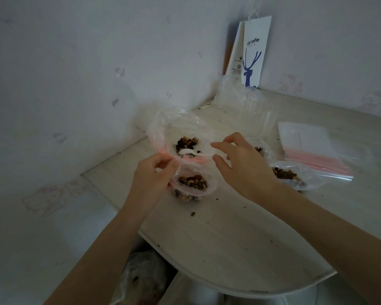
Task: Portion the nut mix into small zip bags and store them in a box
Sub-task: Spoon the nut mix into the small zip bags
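A large clear bag with a pink zip rim [161, 130] lies open on the white table [229, 238]. Inside it are nut mix [186, 142] and a white plastic spoon [188, 152]. Just in front sits a small zip bag [194, 183], open and partly filled with nuts. My left hand [154, 175] pinches the pink rim where the two bags meet; which rim it holds is unclear. My right hand [240, 164] hovers to the right of the spoon's handle, fingers spread and holding nothing.
Two more small bags with nuts [287, 174] [261, 149] lie right of my right hand. A stack of empty pink-zip bags [312, 150] is at the far right. A white coffee paper bag [252, 53] leans in the corner behind crumpled clear plastic [244, 102]. Crumbs dot the table.
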